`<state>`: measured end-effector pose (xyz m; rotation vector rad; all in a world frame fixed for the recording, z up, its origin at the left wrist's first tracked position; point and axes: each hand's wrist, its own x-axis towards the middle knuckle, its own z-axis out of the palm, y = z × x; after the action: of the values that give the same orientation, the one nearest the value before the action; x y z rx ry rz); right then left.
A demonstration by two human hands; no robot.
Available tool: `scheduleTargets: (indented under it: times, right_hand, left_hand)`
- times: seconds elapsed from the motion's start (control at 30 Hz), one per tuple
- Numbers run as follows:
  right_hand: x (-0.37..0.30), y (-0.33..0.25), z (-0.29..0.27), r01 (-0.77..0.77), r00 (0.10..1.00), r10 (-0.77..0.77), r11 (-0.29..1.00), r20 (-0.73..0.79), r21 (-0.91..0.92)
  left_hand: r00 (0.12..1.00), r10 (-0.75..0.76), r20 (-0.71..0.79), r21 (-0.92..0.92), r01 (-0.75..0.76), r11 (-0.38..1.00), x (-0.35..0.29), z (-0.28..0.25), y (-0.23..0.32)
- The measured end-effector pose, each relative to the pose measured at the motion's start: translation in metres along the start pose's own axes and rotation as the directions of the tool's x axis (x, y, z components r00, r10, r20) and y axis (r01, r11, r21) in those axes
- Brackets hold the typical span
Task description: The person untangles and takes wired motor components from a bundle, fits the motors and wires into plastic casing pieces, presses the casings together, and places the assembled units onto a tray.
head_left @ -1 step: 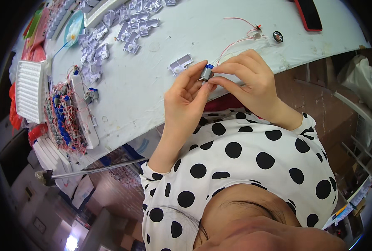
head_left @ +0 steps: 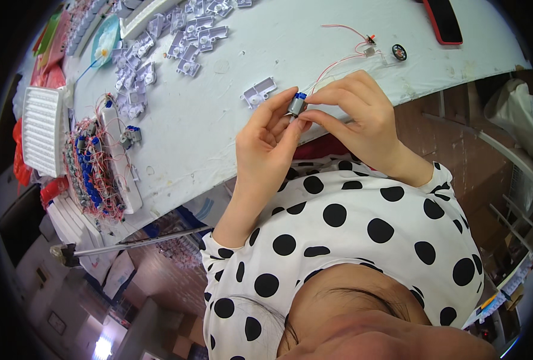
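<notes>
Over the table's near edge, my left hand grips a small electric motor between thumb and fingers. The motor has a grey metal can and a blue end cap that points away from me. My right hand closes in from the other side, thumb and index finger against the motor; its fingertips partly hide the lower end. Thin pinkish wires run from beside the right fingers to a small part with a red-and-black piece. A white plastic housing lies just beyond my left fingers.
Many white plastic housings are heaped at the far left, beside a blue dish. Wired motors crowd the left edge near a white ribbed tray. A round black part and a red-edged phone lie far right.
</notes>
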<state>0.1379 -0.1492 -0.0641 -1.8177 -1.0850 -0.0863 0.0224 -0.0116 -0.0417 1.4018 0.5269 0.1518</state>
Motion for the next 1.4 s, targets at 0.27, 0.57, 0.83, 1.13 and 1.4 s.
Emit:
scheduleTargets:
  times: [0.27, 0.57, 0.83, 1.13, 1.4]
  right_hand:
    - [0.002, 0.003, -0.007, -0.086, 0.993, 0.074, 0.989, 0.096, 0.123]
    - [0.011, 0.008, -0.025, -0.455, 0.862, 0.364, 0.862, 0.353, 0.223]
    - [0.014, 0.004, -0.023, -0.302, 0.929, 0.218, 0.913, 0.299, 0.273]
    - [0.024, 0.016, -0.006, -0.200, 0.970, 0.165, 0.959, 0.181, 0.200]
    - [0.033, 0.019, 0.029, -0.077, 0.978, 0.033, 0.975, 0.204, 0.208]
  left_hand:
    - [0.999, 0.014, 0.040, -0.029, -0.013, 0.999, -0.004, -0.003, 0.000]
    - [0.981, -0.078, 0.176, -0.071, 0.091, 0.993, -0.004, -0.015, 0.006]
    - [0.976, -0.086, 0.199, -0.028, 0.093, 0.995, -0.001, -0.024, 0.008]
    - [0.901, 0.412, 0.131, 0.795, -0.344, 0.500, 0.013, -0.053, 0.020]
    - [0.935, 0.320, 0.151, 0.771, -0.314, 0.554, 0.030, -0.063, 0.002]
